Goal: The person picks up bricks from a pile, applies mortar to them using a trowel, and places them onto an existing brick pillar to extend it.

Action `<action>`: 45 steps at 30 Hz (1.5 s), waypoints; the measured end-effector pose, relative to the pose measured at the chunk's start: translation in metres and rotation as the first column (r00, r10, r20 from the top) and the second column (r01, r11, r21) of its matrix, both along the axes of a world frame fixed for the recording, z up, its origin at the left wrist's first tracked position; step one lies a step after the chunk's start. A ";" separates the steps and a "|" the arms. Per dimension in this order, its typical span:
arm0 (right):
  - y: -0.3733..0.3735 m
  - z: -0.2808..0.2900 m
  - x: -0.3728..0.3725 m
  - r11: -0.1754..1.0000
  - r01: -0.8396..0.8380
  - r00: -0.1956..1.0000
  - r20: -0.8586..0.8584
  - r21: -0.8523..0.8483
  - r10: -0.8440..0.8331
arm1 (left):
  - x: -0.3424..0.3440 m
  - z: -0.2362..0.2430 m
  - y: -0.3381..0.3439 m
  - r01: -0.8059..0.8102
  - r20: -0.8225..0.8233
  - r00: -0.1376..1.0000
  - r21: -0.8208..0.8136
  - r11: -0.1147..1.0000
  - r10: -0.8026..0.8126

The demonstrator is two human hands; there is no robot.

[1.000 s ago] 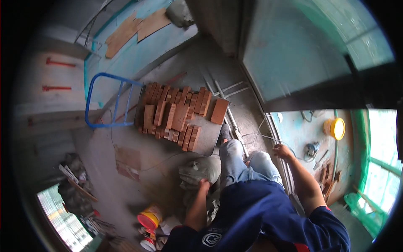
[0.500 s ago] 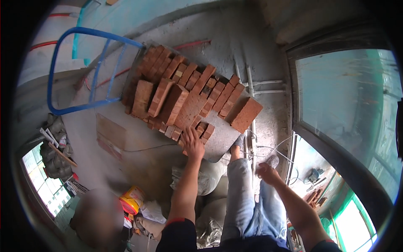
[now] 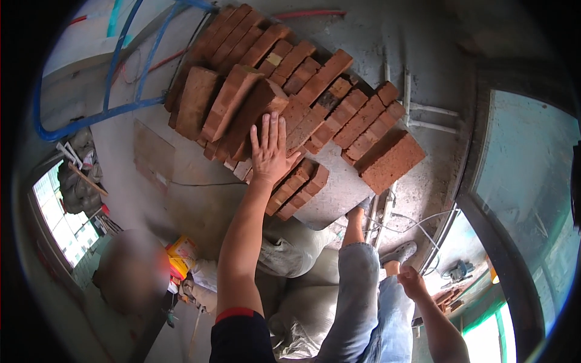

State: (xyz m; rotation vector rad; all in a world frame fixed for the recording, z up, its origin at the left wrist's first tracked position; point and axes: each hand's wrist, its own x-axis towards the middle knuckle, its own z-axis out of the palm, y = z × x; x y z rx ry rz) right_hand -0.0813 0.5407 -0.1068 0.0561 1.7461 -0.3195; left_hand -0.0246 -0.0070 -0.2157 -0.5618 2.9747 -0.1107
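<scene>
Red bricks (image 3: 339, 115) stand in rows on the flat bed (image 3: 324, 202) of a trolley with a blue tube handle (image 3: 115, 60). My left hand (image 3: 270, 148) reaches over the pile, its fingers stretched out flat against an upright brick (image 3: 257, 106) and its thumb spread to the right. Its palm hides part of the bricks below. Low on the right, beside my knee, my right hand (image 3: 411, 283) is closed with its fingers curled; nothing shows in it. One large brick (image 3: 392, 160) sits at the bed's right end.
Filled sacks (image 3: 293, 248) lie between the trolley and my legs. White pipes (image 3: 433, 110) run along the floor on the right, near a dark-framed glass panel (image 3: 520, 157). A thin cable (image 3: 417, 222) loops near my feet. A yellow and red bucket (image 3: 180, 257) stands at lower left.
My left hand has moved up from the pile's near edge onto an upright brick. The view has come closer to the bricks. My right hand stays curled, now lower beside my knee.
</scene>
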 end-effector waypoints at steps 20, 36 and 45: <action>-0.421 -0.078 -0.056 0.776 0.297 0.935 0.333 -0.556 -0.120 | 0.016 0.048 -0.122 -0.524 0.078 0.851 0.164 0.836 0.519; -0.565 -0.098 -0.026 0.572 0.682 0.730 0.475 -0.456 -0.492 | -0.033 0.045 -0.172 -0.644 0.142 0.727 0.477 0.597 0.671; -0.493 -0.053 -0.064 0.646 0.363 0.924 0.169 -0.672 -0.344 | -0.019 0.101 -0.045 -0.673 0.001 0.536 0.604 0.426 0.844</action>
